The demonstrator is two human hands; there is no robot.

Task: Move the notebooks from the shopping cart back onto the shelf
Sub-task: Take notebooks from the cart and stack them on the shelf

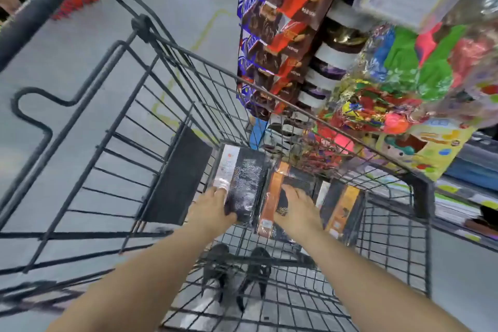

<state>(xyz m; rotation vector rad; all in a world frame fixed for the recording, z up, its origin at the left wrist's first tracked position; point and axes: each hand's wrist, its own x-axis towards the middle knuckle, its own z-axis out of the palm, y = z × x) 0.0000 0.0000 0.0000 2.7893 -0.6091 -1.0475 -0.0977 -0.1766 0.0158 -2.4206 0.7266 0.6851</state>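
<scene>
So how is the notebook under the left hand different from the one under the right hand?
The black notebook under the left hand has a white strip along its side; the orange-striped notebook under the right hand has an orange strip instead. The black one sits further left in the cart. Both are shiny-wrapped, dark-covered, and lying in the cart's basket.

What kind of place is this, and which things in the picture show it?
Most likely a shop aisle, perhaps a supermarket. A wire shopping cart holds wrapped notebooks, and beside it hang rows of packaged chocolate snacks and bags of bright sweets on display shelving.
</scene>
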